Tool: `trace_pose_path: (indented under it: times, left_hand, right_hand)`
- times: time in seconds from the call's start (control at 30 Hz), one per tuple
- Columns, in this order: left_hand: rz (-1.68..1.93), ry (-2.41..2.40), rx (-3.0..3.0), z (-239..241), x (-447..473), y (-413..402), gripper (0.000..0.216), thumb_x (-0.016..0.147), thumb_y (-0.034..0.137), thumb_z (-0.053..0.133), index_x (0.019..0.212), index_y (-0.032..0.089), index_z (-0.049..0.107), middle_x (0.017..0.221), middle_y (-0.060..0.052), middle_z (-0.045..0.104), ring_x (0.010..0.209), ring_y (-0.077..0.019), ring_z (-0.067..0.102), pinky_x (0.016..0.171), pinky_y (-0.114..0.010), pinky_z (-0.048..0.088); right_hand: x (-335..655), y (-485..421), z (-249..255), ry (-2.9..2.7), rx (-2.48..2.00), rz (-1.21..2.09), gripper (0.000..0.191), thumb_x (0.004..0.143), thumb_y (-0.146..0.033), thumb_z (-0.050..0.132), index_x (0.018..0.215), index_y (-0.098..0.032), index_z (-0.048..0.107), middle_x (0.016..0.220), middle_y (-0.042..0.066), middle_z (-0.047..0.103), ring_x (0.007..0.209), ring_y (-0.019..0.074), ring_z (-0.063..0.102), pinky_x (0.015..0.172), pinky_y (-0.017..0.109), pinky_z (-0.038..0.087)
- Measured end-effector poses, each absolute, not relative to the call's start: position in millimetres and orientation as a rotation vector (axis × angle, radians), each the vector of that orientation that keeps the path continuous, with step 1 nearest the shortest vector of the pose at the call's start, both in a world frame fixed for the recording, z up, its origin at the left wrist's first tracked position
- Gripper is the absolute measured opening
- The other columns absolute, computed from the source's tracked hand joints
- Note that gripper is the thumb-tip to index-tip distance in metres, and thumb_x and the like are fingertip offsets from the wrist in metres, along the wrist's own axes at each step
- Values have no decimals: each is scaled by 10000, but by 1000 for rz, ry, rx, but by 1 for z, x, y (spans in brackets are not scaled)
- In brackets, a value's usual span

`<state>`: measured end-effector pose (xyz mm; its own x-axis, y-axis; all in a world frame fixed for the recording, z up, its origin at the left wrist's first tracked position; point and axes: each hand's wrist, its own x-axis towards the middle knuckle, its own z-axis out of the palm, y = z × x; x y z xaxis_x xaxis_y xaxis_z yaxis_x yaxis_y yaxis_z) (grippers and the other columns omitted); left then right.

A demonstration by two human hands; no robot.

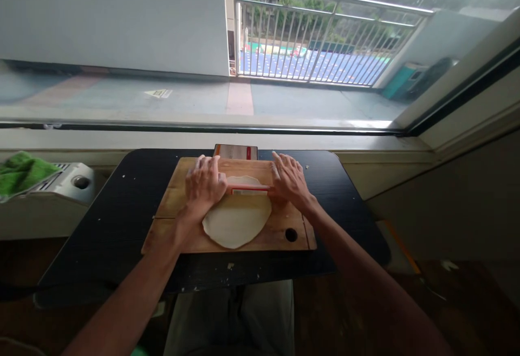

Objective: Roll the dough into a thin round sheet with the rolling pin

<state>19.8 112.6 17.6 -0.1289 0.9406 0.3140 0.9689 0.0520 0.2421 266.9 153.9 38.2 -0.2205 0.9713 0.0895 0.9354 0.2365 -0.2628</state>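
A flat oval sheet of pale dough [236, 219] lies on a wooden cutting board [184, 193] on a small black table [122, 209]. Across the far part of the dough rests a rolling pin [248, 188] with a red stripe. My left hand [204, 182] presses down on the pin's left end, fingers stretched forward. My right hand [289, 179] lies flat on its right end, fingers extended. Both ends of the pin are hidden under my palms.
A box with an orange edge [235, 151] stands at the table's far edge behind the board. The board has a round hole [291, 234] near its front right corner. Left of the table, a grey appliance [60, 182] holds a green cloth [20, 172]. A large window lies ahead.
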Motion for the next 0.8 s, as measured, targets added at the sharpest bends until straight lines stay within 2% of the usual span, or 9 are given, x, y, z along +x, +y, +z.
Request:
trace_pose_path:
  times: [0.23, 0.33, 0.43, 0.57, 0.67, 0.8]
  left_hand:
    - [-523, -2241, -2027, 15, 16, 150, 648, 970, 233, 460, 1588, 83, 581, 1547, -252, 662, 1480, -410, 603, 1200, -576, 524]
    - [-533, -2206, -2069, 9, 15, 153, 679, 976, 238, 469, 1633, 85, 553, 1624, -257, 614, 1559, -422, 544, 1254, -609, 481]
    - [-574, -2192, -2102, 5, 11, 145, 667, 981, 249, 464, 1623, 119, 589, 1652, -221, 611, 1635, -410, 468, 1299, -620, 446]
    - [-579, -2154, -2203, 6, 8, 120, 642, 998, 261, 417, 1573, 79, 637, 1659, -207, 616, 1659, -391, 441, 1316, -590, 442]
    - [-609, -2124, -2207, 10, 8, 98, 633, 1031, 289, 381, 1558, 56, 642, 1627, -203, 649, 1649, -362, 464, 1331, -546, 429]
    - [-653, -2111, -2178, 12, 9, 66, 637, 1061, 309, 331, 1543, 45, 653, 1586, -205, 683, 1651, -338, 468, 1341, -532, 421]
  right_hand:
    - [261, 193, 37, -2206, -1743, 224, 603, 1195, -432, 251, 1702, -212, 491, 1647, 164, 607, 1508, 337, 539, 1301, 568, 352]
    - [262, 188, 33, -2265, -1719, 233, 612, 1192, -428, 249, 1725, -219, 462, 1724, 154, 536, 1597, 336, 456, 1345, 579, 303]
    - [263, 175, 32, -2359, -1698, 293, 636, 1183, -429, 263, 1781, -243, 372, 1827, 127, 403, 1707, 337, 300, 1383, 623, 232]
    - [262, 149, 33, -2479, -1737, 326, 702, 1161, -422, 310, 1828, -209, 256, 1880, 126, 291, 1757, 347, 179, 1399, 661, 181]
    - [260, 126, 36, -2494, -1767, 290, 729, 1144, -403, 346, 1826, -164, 254, 1879, 132, 286, 1759, 324, 185, 1420, 612, 144]
    - [256, 91, 42, -2482, -1774, 252, 703, 1147, -356, 328, 1812, -132, 295, 1854, 134, 345, 1735, 284, 276, 1422, 524, 187]
